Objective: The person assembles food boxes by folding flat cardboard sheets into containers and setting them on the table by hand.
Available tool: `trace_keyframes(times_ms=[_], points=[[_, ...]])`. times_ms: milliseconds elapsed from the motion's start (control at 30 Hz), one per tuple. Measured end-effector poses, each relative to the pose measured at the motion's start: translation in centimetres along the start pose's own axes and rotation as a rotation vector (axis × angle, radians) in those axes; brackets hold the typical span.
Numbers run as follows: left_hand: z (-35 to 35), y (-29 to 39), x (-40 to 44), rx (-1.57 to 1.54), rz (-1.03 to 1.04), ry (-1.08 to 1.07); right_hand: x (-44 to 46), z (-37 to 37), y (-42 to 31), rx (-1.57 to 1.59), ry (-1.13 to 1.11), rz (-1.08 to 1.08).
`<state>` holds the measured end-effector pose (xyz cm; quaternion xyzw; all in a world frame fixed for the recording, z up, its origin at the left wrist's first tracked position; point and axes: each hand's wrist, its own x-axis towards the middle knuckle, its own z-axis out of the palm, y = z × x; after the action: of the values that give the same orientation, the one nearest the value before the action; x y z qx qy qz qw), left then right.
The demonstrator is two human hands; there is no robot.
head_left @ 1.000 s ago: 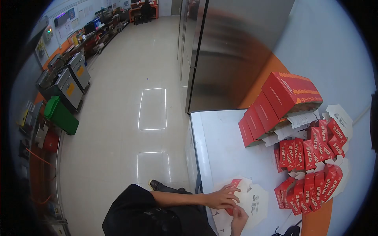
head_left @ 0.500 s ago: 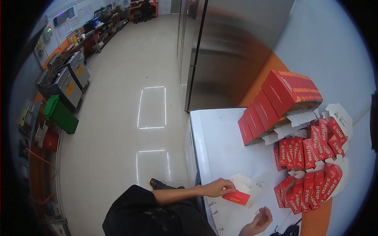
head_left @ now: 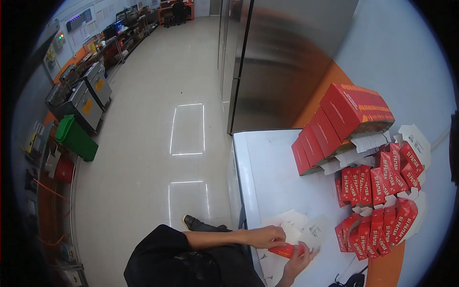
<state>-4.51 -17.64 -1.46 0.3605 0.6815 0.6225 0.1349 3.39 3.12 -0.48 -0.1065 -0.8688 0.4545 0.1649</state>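
While L hand (head_left: 262, 237) & R hand (head_left: 296, 263) pinch the red carton (head_left: 280, 250) at opp. ends over the white table (head_left: 272, 177), it's prob. light, stiffish card, easily creased, so best held by edges, not mid-panel.

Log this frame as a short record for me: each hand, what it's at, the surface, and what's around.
left hand: fingers bent, gripping the left end of a red carton, left hand
right hand: fingers over the carton's right end, firmness of grip unclear, right hand
surface: white table
beside hands: pale flat card, partly blurred
table's far side: larger red boxes, stepped stack
table's right side: SI PAMAN cartons, clustered
background: steel cabinet; green bin
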Motion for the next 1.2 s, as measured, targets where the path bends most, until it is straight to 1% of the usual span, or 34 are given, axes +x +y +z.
trace_keyframes(times_ms=[67, 167, 267, 367, 400, 467, 500, 567, 633, 667, 767, 800, 867, 967, 1067, 1167, 1200], points=[[0.0, 0.3, 0.1, -0.031, 0.024, 0.000, 0.2, -0.1, -0.7, 0.085, -0.196, -0.165], [-0.4, 0.3, 0.1, 0.016, 0.038, -0.071, 0.1, -0.1, -0.3, 0.185, -0.307, -0.121], [0.3, 0.0, 0.0, 0.205, 0.088, 0.067, -0.5, -0.8, -2.2, 0.000, -0.377, -0.019], [1.3, -0.2, 0.4, 0.421, 0.204, 0.141, -1.9, 0.0, -6.1, -0.312, -0.317, 0.008], [1.5, 0.2, 0.3, 0.433, 0.225, 0.155, -2.4, 1.1, -3.3, -0.247, -0.210, 0.020], [2.5, 1.3, 0.6, 0.415, 0.284, 0.138, -2.3, 2.2, 0.8, -0.110, -0.097, -0.089], [3.2, 1.3, 0.8, 0.365, 0.289, 0.190, -2.4, 1.7, 1.3, -0.067, -0.013, -0.129], [3.8, 0.4, 0.7, 0.259, 0.291, 0.279, -1.3, 0.7, 1.8, -0.148, 0.148, -0.089], [3.9, -1.1, 0.4, 0.180, 0.169, 0.022, 1.2, -0.7, 3.4, 0.022, 0.272, -0.120], [3.9, -2.1, 0.4, 0.161, 0.112, -0.097, 3.1, -1.6, 4.0, -0.018, 0.256, -0.085], [5.0, -4.8, -1.0, 0.543, 0.092, -0.565, 8.2, -3.9, 7.0, -0.077, 0.240, 0.034], [5.6, -5.6, -1.4, 0.686, 0.112, -0.673, 8.8, -4.8, 9.4, -0.072, 0.239, 0.137], [7.1, -8.6, -3.0, 0.719, 0.154, -0.651, 10.2, -6.2, 15.1, -0.046, 0.225, 0.315], [8.1, -11.3, -3.6, 0.808, 0.185, -0.614, 9.3, -5.6, 19.7, 0.140, 0.252, 0.405], [8.0, -11.7, -3.4, 0.820, 0.194, -0.629, 7.9, -3.6, 19.5, -0.033, 0.130, 0.430], [7.3, -11.7, -2.7, 0.776, 0.252, -0.648, 9.4, -1.0, 19.8, 0.016, 0.079, 0.456], [7.2, -11.5, -2.7, 0.755, 0.279, -0.659, 10.1, 0.0, 19.4, 0.088, 0.081, 0.423]])
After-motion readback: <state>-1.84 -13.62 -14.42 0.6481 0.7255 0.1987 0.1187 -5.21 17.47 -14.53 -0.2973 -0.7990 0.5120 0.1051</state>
